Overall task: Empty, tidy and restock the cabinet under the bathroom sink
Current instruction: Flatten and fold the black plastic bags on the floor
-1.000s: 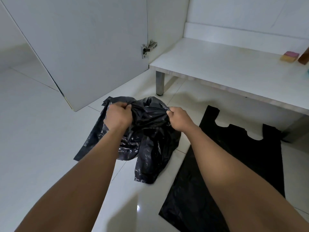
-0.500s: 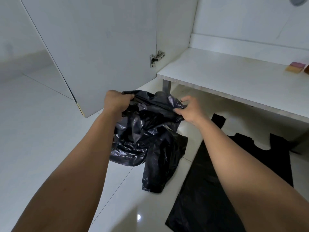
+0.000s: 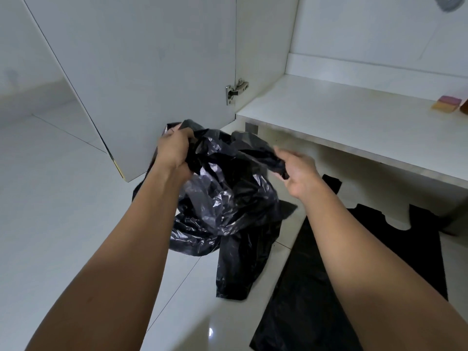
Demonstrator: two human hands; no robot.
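A person reaches out with both bare arms over a shiny white floor (image 3: 63, 211). Between the hands is a crumpled black bag (image 3: 228, 198). It is up in front of the cabinet, and its long low end hangs down to the floor tiles.

The left hand (image 3: 173, 149) has a tight grip on the bag: its fingers are curled round the bunched top edge. The right hand (image 3: 300, 171) is at the other side of the bag's top. A dark fold of the bag runs into its palm. This hand is blurry, so I cannot tell if its grip is closed on the fold or just touching it.

A second black bag (image 3: 359, 269) lies flat on the floor just to the right, under the right arm. Its handles point to the cabinet.

The cabinet door (image 3: 152, 72) stands wide open on the left, held by a metal hinge (image 3: 236, 91). The cabinet shelf (image 3: 342, 122) is white. Near its far right edge sits a pink and yellow sponge (image 3: 447, 103). A metal leg (image 3: 251, 128) shows under the shelf's left corner.
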